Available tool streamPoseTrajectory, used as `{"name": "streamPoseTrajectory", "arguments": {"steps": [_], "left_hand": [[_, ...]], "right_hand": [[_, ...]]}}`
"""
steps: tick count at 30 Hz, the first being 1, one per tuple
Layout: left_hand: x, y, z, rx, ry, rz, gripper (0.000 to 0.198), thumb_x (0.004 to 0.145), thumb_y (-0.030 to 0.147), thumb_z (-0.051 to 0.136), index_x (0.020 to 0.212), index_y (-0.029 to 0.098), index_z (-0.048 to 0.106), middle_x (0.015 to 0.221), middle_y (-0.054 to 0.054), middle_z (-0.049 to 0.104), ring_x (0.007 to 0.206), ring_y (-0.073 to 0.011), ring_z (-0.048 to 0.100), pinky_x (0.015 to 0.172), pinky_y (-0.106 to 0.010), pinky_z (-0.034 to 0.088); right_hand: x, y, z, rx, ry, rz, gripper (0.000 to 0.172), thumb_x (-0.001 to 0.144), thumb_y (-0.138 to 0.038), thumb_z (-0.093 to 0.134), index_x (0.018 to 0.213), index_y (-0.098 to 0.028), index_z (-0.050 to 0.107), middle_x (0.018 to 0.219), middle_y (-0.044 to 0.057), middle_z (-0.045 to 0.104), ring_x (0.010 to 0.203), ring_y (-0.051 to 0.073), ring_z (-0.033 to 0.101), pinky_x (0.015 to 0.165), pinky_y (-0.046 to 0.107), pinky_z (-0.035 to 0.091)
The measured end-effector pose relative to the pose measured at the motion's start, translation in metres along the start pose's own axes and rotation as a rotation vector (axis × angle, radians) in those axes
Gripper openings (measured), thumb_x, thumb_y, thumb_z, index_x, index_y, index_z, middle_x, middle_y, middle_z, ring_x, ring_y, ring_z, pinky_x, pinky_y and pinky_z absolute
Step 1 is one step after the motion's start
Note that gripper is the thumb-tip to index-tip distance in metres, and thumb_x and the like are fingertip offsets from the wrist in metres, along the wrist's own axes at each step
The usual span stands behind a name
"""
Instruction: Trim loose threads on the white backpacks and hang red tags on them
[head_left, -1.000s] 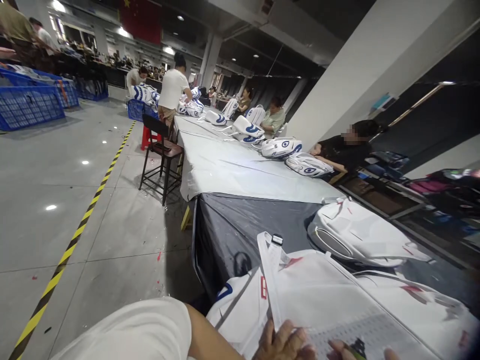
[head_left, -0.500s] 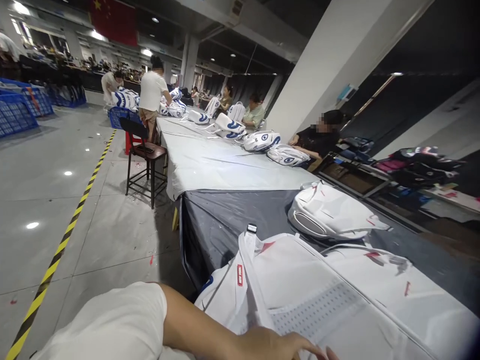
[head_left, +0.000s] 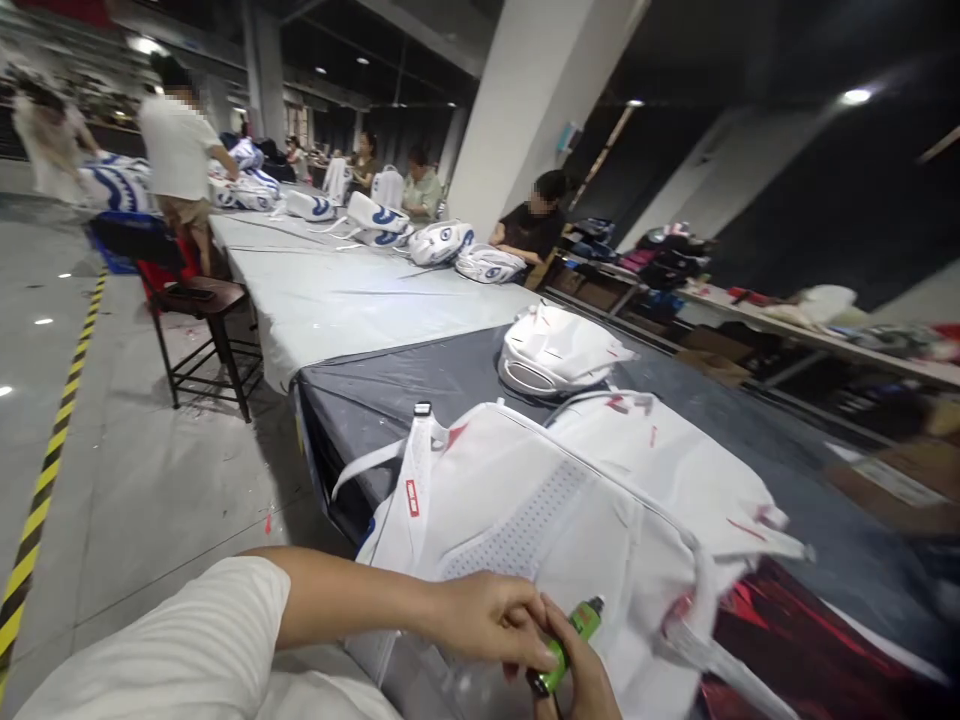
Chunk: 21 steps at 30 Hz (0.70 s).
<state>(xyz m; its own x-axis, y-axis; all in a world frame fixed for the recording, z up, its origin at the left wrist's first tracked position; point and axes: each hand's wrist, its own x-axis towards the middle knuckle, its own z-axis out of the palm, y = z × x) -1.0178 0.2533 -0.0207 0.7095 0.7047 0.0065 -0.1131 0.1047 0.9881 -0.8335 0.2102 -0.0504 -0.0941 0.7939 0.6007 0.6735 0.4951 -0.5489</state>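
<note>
A white backpack (head_left: 570,500) with a perforated back panel and red marks lies flat on the dark-covered table (head_left: 390,385) in front of me. My left hand (head_left: 484,620), at the end of a white-sleeved arm, is curled at the bag's near edge, its fingertips pinched on a green lighter (head_left: 571,640). My right hand (head_left: 581,690) comes up from the bottom edge and grips the same lighter from below. A second white bag (head_left: 559,350) lies farther along the table.
The long table continues under a pale sheet (head_left: 337,295) with several blue-and-white bags. People sit along its right side (head_left: 532,215); one person in a white shirt (head_left: 176,150) stands at left. A dark chair (head_left: 199,300) and a yellow-black floor line (head_left: 45,470) are left of the table.
The view has swung right and down. My hands have come together at the backpack's near edge, and the green lighter now shows plainly between them.
</note>
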Motion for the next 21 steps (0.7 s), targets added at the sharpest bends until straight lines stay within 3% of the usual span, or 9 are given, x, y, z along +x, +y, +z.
{"name": "streamPoseTrajectory", "arguments": {"steps": [2,4,5,8,10,12,16,21], "left_hand": [[-0.003,0.025,-0.006,0.297,-0.034,0.096,0.033,0.093,0.048,0.055,0.107,0.019,0.062,0.091,-0.005,0.07,0.078,-0.0165,0.067,0.074,-0.031,0.054],[0.003,0.051,-0.014,0.668,0.142,0.279,0.033,0.097,0.04,0.048,0.116,0.018,0.063,0.111,-0.01,0.071,0.101,-0.0209,0.066,0.092,-0.036,0.05],[0.012,0.06,-0.019,0.827,0.173,0.389,0.034,0.099,0.036,0.044,0.119,0.015,0.062,0.116,-0.013,0.069,0.109,-0.023,0.063,0.097,-0.038,0.048],[0.057,0.072,-0.024,1.207,0.073,0.699,0.031,0.101,0.025,0.041,0.12,0.014,0.062,0.124,-0.013,0.067,0.121,-0.0256,0.056,0.096,-0.039,0.044],[0.087,0.07,-0.016,1.399,-0.024,0.858,0.028,0.101,0.02,0.042,0.118,0.015,0.063,0.126,-0.011,0.066,0.125,-0.0254,0.053,0.094,-0.039,0.041],[0.108,0.067,-0.004,1.541,-0.133,0.965,0.023,0.1,0.021,0.045,0.109,0.015,0.065,0.117,-0.01,0.069,0.117,-0.0249,0.056,0.093,-0.039,0.038],[0.125,0.067,0.014,1.688,-0.384,0.978,0.021,0.095,0.031,0.057,0.086,0.015,0.068,0.091,-0.009,0.069,0.089,-0.024,0.058,0.079,-0.038,0.036],[0.124,0.067,0.015,1.727,-0.522,0.894,0.031,0.091,0.042,0.065,0.076,0.015,0.07,0.083,-0.009,0.067,0.084,-0.0232,0.055,0.074,-0.038,0.031]], "right_hand": [[-0.009,-0.003,-0.006,-0.127,0.175,-0.022,0.03,0.09,-0.04,0.066,0.111,-0.018,0.065,0.103,0.011,0.074,0.092,0.025,0.072,0.083,0.036,0.058],[-0.018,-0.014,-0.007,-0.22,0.408,0.104,0.03,0.091,-0.034,0.067,0.115,-0.016,0.062,0.1,0.01,0.073,0.09,0.023,0.071,0.084,0.036,0.056],[-0.022,-0.018,-0.006,-0.25,0.495,0.135,0.03,0.094,-0.031,0.064,0.119,-0.016,0.06,0.101,0.01,0.073,0.09,0.022,0.071,0.083,0.036,0.056],[-0.03,-0.024,0.0,-0.408,0.558,0.127,0.037,0.095,-0.021,0.059,0.131,-0.017,0.051,0.116,0.014,0.068,0.105,0.024,0.066,0.09,0.042,0.054],[-0.036,-0.022,0.004,-0.521,0.538,0.102,0.044,0.094,-0.015,0.059,0.136,-0.018,0.046,0.122,0.016,0.065,0.111,0.026,0.063,0.092,0.047,0.052],[-0.043,-0.019,0.004,-0.585,0.529,0.123,0.047,0.094,-0.012,0.058,0.138,-0.018,0.043,0.123,0.017,0.064,0.112,0.027,0.061,0.092,0.048,0.051],[-0.052,-0.013,0.006,-0.609,0.54,0.176,0.05,0.094,-0.012,0.057,0.141,-0.016,0.04,0.127,0.02,0.061,0.118,0.029,0.059,0.095,0.051,0.05],[-0.049,-0.007,0.014,-0.627,0.536,0.211,0.053,0.095,-0.012,0.053,0.146,-0.017,0.036,0.135,0.021,0.057,0.128,0.031,0.054,0.101,0.053,0.048]]}}
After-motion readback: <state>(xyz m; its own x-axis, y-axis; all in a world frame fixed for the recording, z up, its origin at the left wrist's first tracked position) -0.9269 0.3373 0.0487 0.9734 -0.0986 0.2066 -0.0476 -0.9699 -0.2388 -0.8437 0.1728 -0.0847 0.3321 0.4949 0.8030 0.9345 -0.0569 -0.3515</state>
